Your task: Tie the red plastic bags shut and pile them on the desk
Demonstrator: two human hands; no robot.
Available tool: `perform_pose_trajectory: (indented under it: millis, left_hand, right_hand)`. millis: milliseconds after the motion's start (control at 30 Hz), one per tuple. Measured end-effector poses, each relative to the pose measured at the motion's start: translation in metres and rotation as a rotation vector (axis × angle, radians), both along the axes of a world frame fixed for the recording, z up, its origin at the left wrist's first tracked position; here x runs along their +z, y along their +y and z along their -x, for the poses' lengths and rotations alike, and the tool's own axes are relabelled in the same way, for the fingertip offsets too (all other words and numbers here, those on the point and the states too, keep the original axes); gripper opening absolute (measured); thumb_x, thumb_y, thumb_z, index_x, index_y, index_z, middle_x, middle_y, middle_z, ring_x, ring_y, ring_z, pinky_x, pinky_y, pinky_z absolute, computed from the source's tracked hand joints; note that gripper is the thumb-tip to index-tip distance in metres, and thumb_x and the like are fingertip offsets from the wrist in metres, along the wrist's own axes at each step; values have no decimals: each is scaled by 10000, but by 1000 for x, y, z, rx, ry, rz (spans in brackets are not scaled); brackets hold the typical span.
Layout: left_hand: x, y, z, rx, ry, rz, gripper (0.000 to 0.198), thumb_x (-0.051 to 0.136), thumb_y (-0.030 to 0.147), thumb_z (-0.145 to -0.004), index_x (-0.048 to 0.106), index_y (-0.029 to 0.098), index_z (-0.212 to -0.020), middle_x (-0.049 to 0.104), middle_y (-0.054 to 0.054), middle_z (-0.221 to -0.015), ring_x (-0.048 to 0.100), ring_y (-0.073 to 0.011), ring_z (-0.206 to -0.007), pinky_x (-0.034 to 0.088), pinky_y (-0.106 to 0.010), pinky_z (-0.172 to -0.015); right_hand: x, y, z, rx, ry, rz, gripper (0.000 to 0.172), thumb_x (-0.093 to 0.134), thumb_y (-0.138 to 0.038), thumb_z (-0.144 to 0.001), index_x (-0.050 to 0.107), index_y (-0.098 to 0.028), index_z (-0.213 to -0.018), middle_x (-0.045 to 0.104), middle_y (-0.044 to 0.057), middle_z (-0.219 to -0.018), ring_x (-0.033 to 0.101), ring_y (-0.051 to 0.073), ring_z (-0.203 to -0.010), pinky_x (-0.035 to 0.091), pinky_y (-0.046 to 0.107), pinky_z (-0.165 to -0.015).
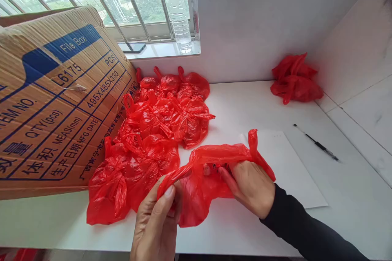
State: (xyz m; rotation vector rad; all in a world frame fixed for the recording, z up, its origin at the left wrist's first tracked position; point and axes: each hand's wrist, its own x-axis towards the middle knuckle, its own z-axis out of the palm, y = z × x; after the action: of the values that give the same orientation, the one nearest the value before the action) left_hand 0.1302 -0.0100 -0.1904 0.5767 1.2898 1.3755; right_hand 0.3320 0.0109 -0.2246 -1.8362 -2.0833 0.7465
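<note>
My left hand (157,216) pinches one twisted handle of a red plastic bag (196,204), thumb on top. The bag's mouth is held apart above the white tabletop. My right hand (252,185) reaches into that opening; most of its fingers are hidden by the red film, so their grip cannot be told. A small item with printed marks (210,169) shows within the bag near the right fingertips, too covered to name. The bag's other handle (253,142) stands up beside the right wrist. Left of it sit several knotted, filled red bags (153,159), crowded together.
A large cardboard box (70,102) leans at the left. Crumpled red bags (295,81) lie in the back right corner. White paper (294,171) and a black pen (320,144) lie at the right. On the windowsill are a clear bottle (179,12) and a phone (134,47).
</note>
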Motion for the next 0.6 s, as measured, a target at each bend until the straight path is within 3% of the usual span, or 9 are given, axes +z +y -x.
perform_pose_trajectory:
  millis: [167, 367, 467, 600]
  left_hand:
    - [10, 3, -8, 12, -118, 49, 251, 935, 358, -556, 776, 221, -693, 717, 13, -686, 629, -104, -616, 567, -165, -572]
    - [12, 4, -10, -136, -181, -7, 203, 873, 343, -679, 734, 206, -626, 636, 15, -615, 538, -87, -567, 555, -174, -606]
    - [11, 4, -9, -87, -168, 21, 226, 865, 341, -675, 708, 198, -598, 638, 9, -633, 515, -86, -540, 536, -173, -553]
    - [9, 6, -9, -9, -116, 57, 243, 889, 388, -592, 740, 197, -616, 606, 9, -577, 464, -78, -468, 524, -193, -497]
  right_hand:
    - [4, 4, -3, -35, -22, -18, 343, 299, -347, -1023, 354, -235, -704, 464, -11, -581, 372, 148, -471, 225, 303, -496]
    - [7, 5, -6, -61, 163, 51, 400, 312, -398, -1031, 362, -229, -672, 479, -21, -583, 431, 135, -499, 290, 297, -516]
    - [9, 2, -2, -77, 283, 107, 419, 363, -423, -1018, 345, -226, -648, 429, -36, -562, 399, 121, -489, 272, 296, -500]
    - [7, -4, 6, -112, 221, 107, 401, 400, -421, -1001, 368, -224, -654, 434, -39, -546, 395, 124, -480, 254, 303, -500]
